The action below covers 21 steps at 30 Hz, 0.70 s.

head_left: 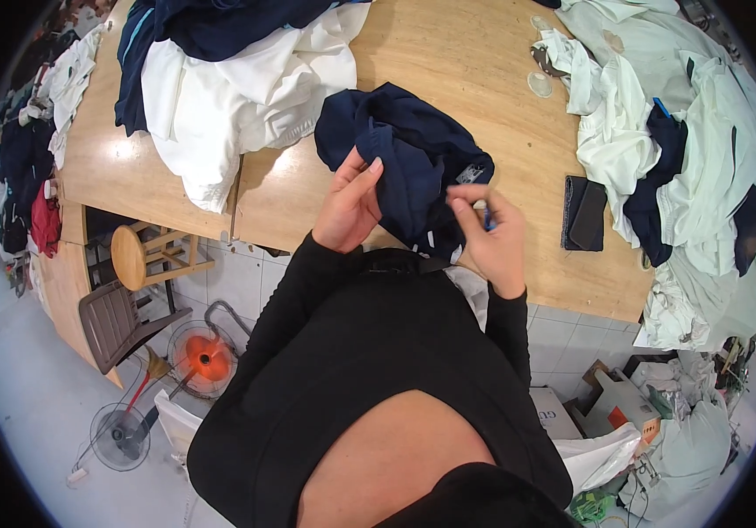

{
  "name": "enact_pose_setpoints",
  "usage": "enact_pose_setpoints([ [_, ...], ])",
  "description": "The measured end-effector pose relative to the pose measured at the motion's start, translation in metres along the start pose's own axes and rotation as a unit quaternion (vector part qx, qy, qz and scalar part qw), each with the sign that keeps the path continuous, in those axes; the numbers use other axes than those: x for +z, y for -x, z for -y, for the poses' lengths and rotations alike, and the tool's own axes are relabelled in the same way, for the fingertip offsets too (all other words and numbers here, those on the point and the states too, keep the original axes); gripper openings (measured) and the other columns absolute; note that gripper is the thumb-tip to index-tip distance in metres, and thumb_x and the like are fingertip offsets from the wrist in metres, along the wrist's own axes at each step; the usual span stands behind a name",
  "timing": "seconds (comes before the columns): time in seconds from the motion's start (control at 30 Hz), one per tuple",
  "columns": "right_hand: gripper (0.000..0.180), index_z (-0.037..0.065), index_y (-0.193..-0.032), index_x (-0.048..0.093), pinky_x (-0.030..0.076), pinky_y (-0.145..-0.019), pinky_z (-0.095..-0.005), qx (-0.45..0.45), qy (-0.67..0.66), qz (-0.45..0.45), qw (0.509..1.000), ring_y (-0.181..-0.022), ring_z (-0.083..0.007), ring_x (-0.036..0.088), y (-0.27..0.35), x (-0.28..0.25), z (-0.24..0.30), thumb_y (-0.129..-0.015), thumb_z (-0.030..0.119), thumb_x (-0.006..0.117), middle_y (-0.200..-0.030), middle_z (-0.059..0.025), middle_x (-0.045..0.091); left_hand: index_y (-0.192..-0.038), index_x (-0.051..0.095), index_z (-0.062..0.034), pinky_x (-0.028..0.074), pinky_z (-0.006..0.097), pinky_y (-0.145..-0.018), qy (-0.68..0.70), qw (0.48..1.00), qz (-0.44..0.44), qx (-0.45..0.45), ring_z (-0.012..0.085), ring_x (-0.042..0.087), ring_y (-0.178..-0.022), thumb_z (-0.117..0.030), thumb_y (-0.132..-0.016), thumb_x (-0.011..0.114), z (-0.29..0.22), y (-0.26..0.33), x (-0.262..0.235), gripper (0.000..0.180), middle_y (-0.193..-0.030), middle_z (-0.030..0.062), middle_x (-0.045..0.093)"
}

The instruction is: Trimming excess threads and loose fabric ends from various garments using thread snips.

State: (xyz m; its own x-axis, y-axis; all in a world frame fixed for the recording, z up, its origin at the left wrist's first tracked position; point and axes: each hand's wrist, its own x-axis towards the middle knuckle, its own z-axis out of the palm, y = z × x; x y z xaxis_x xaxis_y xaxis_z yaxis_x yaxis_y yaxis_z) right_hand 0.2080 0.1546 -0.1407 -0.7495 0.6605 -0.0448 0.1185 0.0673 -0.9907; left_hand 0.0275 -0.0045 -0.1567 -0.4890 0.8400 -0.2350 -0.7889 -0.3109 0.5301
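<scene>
A navy blue garment (409, 189) lies bunched on the wooden table right in front of me, with a gathered edge and a small printed label showing. My left hand (349, 207) is closed on its left side, thumb and fingers pinching a fold of the cloth. At the garment's right edge is my right hand (494, 242), its fingers curled round a small tool with a blue part (488, 218). Most of that tool is hidden in the hand, so its kind cannot be made out. The fingertips of this hand are slightly blurred beside the cloth.
White garments (294, 84) and navy garments (219, 31) are heaped at the table's (474, 62) far left. More white clothes (712, 167) hang over its right side, near a dark wallet-like case (584, 214). A stool (129, 258), a chair (112, 326) and fans (206, 359) stand lower left.
</scene>
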Motion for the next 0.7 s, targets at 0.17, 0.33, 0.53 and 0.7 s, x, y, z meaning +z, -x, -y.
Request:
enact_pose_setpoints([
  [0.17, 0.025, 0.001, -0.122, 0.075, 0.035, -0.063, -0.0192, 0.025, -0.116, 0.067, 0.991, -0.068, -0.0001, 0.042, -0.018, 0.008, 0.044, -0.097, -0.004, 0.074, -0.116, 0.0018, 0.074, -0.166, 0.041, -0.0083, 0.053, 0.044, -0.119, 0.009, 0.998, 0.057, 0.001, 0.0263, 0.061, -0.144, -0.011, -0.117, 0.050, -0.010, 0.019, 0.005, 0.050, -0.158, 0.0125, 0.058],
  [0.33, 0.023, 0.000, -0.105, 0.075, 0.033, -0.059, -0.0229, -0.077, 0.025, 0.036, 0.996, -0.065, -0.0045, 0.045, -0.014, 0.014, 0.029, -0.085, -0.008, 0.083, -0.093, -0.0002, 0.067, -0.168, 0.036, -0.0070, 0.046, 0.042, -0.122, -0.096, 0.990, 0.075, 0.068, 0.0251, 0.054, -0.149, 0.012, -0.094, 0.070, -0.012, 0.023, 0.000, 0.084, -0.160, 0.0117, 0.054],
  [0.53, 0.021, 0.000, -0.094, 0.075, 0.035, -0.055, -0.0259, -0.167, 0.119, -0.090, 0.975, -0.062, -0.0094, 0.050, -0.010, 0.017, 0.045, -0.078, -0.009, 0.085, -0.081, -0.0036, 0.063, -0.171, 0.031, -0.0072, 0.047, 0.039, -0.120, -0.149, 0.980, 0.051, 0.121, 0.0244, 0.056, -0.146, 0.021, -0.085, 0.075, -0.013, 0.026, 0.004, 0.100, -0.160, 0.0114, 0.054],
  [0.7, 0.022, 0.003, -0.094, 0.075, 0.034, -0.053, -0.0270, -0.195, 0.036, 0.009, 0.980, -0.060, -0.0100, 0.051, 0.002, 0.008, 0.059, -0.078, -0.010, 0.084, -0.075, -0.0024, 0.058, -0.168, 0.033, -0.0085, 0.051, 0.036, -0.114, -0.167, 0.979, 0.031, 0.112, 0.0225, 0.060, -0.138, 0.019, -0.090, 0.074, -0.013, 0.019, 0.005, 0.092, -0.150, 0.0101, 0.058],
])
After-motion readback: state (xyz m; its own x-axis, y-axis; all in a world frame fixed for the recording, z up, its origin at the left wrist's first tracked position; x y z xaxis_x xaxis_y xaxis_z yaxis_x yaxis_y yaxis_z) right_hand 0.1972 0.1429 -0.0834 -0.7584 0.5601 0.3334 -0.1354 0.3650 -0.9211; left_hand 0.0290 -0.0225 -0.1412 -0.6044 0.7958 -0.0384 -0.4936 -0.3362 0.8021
